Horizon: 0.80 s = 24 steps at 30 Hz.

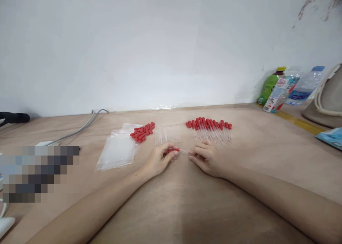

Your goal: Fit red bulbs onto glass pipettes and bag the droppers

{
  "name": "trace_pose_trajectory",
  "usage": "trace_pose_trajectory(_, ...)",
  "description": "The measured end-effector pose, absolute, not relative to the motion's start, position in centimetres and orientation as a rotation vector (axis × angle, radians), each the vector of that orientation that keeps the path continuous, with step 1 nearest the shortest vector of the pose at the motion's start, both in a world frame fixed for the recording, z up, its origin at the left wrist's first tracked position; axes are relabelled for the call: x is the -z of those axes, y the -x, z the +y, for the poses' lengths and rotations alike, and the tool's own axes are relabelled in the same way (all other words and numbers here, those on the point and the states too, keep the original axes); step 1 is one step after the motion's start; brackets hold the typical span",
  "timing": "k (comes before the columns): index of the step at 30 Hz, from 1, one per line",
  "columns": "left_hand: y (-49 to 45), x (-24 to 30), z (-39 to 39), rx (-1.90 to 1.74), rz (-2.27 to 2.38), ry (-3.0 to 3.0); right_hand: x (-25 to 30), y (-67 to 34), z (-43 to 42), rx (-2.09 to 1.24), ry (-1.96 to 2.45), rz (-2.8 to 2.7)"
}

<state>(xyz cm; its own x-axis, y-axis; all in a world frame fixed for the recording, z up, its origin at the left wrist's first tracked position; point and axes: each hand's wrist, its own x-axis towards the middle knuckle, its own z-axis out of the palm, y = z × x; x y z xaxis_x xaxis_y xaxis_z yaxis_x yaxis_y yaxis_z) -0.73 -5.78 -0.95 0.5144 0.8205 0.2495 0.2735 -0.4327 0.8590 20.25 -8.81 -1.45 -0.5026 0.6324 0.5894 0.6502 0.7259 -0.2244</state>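
Your left hand (161,160) is pinching the red bulb (173,150), right hand (207,158) the tube (183,151). Lying crosswise, the tube is pointing right.

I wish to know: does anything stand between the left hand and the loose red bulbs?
Nothing visible does: bare tabletop lies between the left hand and the nearest loose red bulbs. That hand holds another red bulb.

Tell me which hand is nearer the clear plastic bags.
Left. The left hand is to the right of the clear plastic bags; the right hand is farther right, beyond the left.
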Motion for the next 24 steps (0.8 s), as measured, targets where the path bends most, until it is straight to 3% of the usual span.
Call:
trace_pose_trajectory(8,1.2,1.1,-6.0,-0.794,0.864,-2.001,1.0,-20.7,-8.6,-0.071,0.974,-2.342)
trace_pose_trajectory(24,1.1,0.8,-6.5,-0.718,0.926,-2.135,0.9,-19.7,-9.2,0.178,0.989,-2.322)
